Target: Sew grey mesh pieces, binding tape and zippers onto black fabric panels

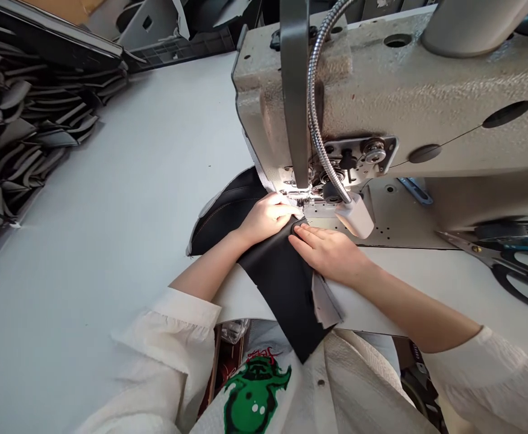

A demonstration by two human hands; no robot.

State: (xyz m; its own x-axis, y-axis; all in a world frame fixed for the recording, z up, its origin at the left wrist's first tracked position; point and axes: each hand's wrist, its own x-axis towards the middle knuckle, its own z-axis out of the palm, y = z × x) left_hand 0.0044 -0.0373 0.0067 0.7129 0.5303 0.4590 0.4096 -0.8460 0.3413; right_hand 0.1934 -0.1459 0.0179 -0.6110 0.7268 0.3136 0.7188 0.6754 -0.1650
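A black piece of material [282, 283] lies on the white table [110, 241] and runs under the needle area [298, 191] of a grey sewing machine [404, 90]. My left hand [266, 218] has its fingers curled on the material's left side, right beside the needle. Flat on the material's right edge, my right hand [331, 253] has its fingers stretched toward the needle. A grey lining strip [327, 304] shows under the right wrist. The sewn black part [223, 214] spreads to the left behind the left hand.
A stack of dark cut pieces [24, 126] fills the far left. Black-handled scissors [508, 265] lie on the table at the right. A flexible metal lamp arm [318, 108] hangs over the needle area. Grey crates [173, 36] stand at the back.
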